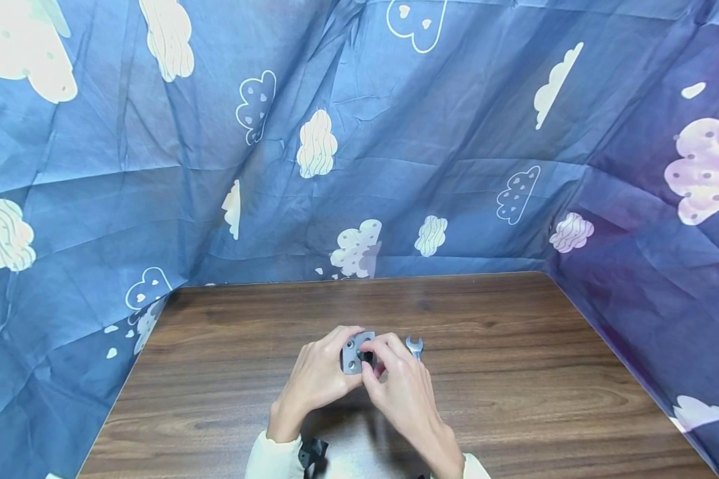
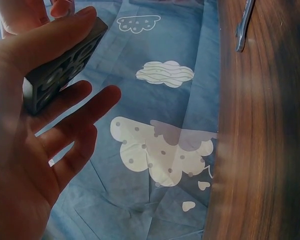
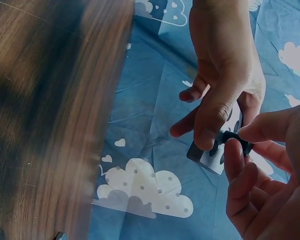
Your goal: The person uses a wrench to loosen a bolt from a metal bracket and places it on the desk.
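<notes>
My left hand point(image 1: 317, 374) grips a flat grey metal block point(image 1: 348, 355) by its edges, held up in front of me. Several round holes show in the block's face. In the left wrist view the thumb lies along one side of the block point(image 2: 65, 67), and the other fingers spread out beyond it. With thumb and fingertips, my right hand point(image 1: 404, 382) pinches a small black cylindrical piece point(image 3: 235, 136) right at the block's face. The fingers partly cover this piece, and I cannot tell whether it sits in a hole.
An open-ended wrench point(image 1: 415, 347) lies on the brown wooden table point(image 1: 515, 372), just beyond the right hand and partly hidden by it. Blue cloth point(image 1: 395, 146) with a cloud print hangs behind the table and along its sides. A black device point(image 1: 313, 452) is at the left wrist.
</notes>
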A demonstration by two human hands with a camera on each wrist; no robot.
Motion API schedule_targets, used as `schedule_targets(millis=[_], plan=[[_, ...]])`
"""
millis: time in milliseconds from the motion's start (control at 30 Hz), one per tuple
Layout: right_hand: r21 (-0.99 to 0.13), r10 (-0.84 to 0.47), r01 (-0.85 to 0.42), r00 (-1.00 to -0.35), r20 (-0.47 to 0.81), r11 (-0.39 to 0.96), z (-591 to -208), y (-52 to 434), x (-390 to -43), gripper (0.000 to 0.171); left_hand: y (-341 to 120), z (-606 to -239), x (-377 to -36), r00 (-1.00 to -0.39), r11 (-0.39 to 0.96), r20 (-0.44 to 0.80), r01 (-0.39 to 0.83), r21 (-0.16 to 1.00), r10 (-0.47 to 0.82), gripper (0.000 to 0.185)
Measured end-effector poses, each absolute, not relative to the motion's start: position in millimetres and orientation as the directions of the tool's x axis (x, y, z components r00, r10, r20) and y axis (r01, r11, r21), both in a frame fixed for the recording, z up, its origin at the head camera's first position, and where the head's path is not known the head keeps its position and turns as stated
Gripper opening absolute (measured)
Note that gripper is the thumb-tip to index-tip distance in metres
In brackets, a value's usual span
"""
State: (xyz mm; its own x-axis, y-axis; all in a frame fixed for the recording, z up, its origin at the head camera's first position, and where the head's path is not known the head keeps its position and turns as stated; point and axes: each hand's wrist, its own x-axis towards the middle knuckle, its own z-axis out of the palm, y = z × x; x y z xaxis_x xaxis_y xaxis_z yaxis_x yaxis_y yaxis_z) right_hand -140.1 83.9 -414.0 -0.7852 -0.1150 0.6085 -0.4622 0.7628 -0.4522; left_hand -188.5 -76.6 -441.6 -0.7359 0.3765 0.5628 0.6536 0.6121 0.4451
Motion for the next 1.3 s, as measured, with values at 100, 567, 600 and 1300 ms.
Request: schedule_targets(millis=[100, 567, 600, 1300], plan=[[-0.451, -0.123, -0.464, -0.788, 0.603, 0.763, -413.8, 84.2, -140.3, 0.03, -76.6, -441.7, -188.7, -0.734, 0.612, 0.566, 0.655, 0.444, 0.376, 0.061], [-0.511, 0.018, -0.309, -0.843, 0.537, 0.802, -413.0, 82.1, -138.0, 0.026, -76.8, -441.5, -188.0, -0.749, 0.614, 0.541, 0.643, 0.458, 0.382, 0.063], [-0.512, 0.022, -0.304, -0.845, 0.535, 0.803, -412.7, 81.9, -138.0, 0.025, -76.6, -441.4, -188.0, -0.749, 0.614, 0.541, 0.643, 0.458, 0.382, 0.063], [-0.47, -0.003, -0.356, -0.8, 0.6, 0.807, -413.7, 81.8, -139.0, 0.02, -75.0, -441.1, -187.9, -0.745, 0.618, 0.546, 0.646, 0.449, 0.383, 0.063]])
